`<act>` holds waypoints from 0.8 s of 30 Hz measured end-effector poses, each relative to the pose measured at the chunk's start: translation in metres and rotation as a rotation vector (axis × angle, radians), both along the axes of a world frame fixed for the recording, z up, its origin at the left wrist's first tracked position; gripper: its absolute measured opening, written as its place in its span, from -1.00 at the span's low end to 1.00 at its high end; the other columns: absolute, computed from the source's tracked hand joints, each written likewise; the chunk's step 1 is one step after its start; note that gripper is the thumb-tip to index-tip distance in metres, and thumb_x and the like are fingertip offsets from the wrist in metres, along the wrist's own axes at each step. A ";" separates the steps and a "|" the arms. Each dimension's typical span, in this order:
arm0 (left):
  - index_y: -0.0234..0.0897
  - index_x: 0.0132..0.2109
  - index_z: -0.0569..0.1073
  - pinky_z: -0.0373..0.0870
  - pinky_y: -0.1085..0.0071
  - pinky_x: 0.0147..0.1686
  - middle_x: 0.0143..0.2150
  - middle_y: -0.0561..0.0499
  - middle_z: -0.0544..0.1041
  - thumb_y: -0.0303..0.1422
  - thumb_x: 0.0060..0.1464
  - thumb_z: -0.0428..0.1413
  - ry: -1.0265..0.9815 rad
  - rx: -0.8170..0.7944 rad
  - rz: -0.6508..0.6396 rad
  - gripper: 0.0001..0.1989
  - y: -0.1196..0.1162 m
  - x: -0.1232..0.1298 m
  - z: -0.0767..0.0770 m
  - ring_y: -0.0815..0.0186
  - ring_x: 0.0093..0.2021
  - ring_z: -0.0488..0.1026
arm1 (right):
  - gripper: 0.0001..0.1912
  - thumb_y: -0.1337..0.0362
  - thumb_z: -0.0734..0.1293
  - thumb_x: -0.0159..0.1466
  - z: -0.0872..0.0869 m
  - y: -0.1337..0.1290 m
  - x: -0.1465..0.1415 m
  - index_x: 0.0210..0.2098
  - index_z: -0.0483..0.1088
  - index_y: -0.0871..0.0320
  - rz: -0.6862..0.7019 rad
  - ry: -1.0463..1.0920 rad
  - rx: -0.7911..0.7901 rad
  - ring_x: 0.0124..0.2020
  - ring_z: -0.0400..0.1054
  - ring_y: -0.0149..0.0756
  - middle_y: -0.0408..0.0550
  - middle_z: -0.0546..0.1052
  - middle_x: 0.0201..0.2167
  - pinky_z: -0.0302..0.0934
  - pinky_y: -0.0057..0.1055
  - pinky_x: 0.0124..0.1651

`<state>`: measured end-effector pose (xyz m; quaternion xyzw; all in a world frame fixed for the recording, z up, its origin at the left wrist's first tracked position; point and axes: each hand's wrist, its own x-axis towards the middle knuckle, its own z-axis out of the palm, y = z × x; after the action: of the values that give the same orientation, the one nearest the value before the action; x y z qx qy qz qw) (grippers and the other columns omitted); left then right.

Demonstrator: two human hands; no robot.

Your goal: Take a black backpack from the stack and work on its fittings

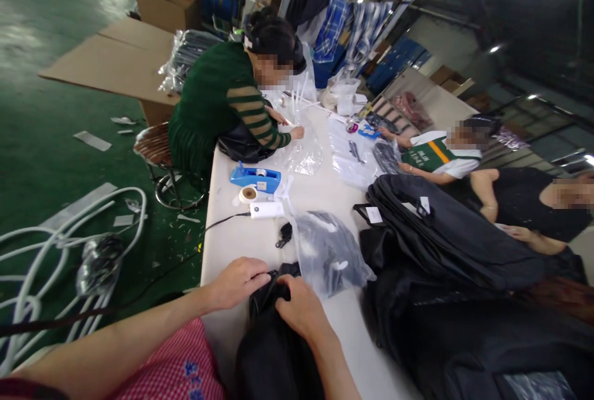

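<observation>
A black bag of soft, slightly shiny material lies on the table's near edge, right in front of me. My left hand comes in from the left, its fingers and thumb pinched on the bag's upper edge. On the other side my right hand curls its fingers over the same top end, thumb bent inward. The fingertips of both hands are close together, and part of the grip is hidden in dark folds. Just beyond them sits a clear plastic bag with something dark grey inside.
A blue tape dispenser, a tape roll and a white corded device lie ahead on the table. Large black bags are piled at right. Several people work around the table. White tubing coils on the floor at left.
</observation>
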<state>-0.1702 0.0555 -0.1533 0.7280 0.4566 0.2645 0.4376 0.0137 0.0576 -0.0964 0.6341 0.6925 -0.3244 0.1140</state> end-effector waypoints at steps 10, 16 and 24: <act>-0.25 -0.47 0.22 0.10 0.38 -0.39 -0.50 0.07 0.29 -0.23 0.28 -0.11 0.023 -0.032 0.021 -0.65 -0.002 0.002 -0.007 0.32 -0.44 0.24 | -0.38 0.52 0.10 0.21 -0.020 -0.001 0.008 0.26 0.23 0.50 0.117 0.080 -0.088 0.23 0.31 0.02 0.38 0.45 0.13 0.11 -0.15 0.30; -0.25 -0.48 0.22 0.08 0.38 -0.39 -0.52 0.08 0.26 -0.21 0.28 -0.10 0.011 -0.062 0.024 -0.64 -0.005 -0.001 -0.016 0.32 -0.45 0.22 | -0.64 0.24 0.17 0.31 -0.027 0.014 -0.001 -0.03 0.51 0.15 0.118 0.093 -0.086 0.06 0.47 -0.08 0.09 0.60 -0.02 0.31 -0.24 0.09; -0.26 -0.48 0.20 0.06 0.40 -0.41 -0.52 0.11 0.23 -0.26 0.30 -0.09 0.018 -0.098 0.074 -0.64 -0.007 -0.013 -0.020 0.35 -0.46 0.22 | -0.54 0.50 0.24 0.18 -0.044 0.006 -0.003 0.04 0.51 0.22 0.221 0.002 -0.035 0.12 0.43 0.04 0.26 0.57 -0.03 0.25 -0.14 0.16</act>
<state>-0.1837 0.0484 -0.1735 0.6908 0.4995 0.2511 0.4586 0.0110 0.0639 -0.1407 0.5517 0.7525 -0.3223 0.1595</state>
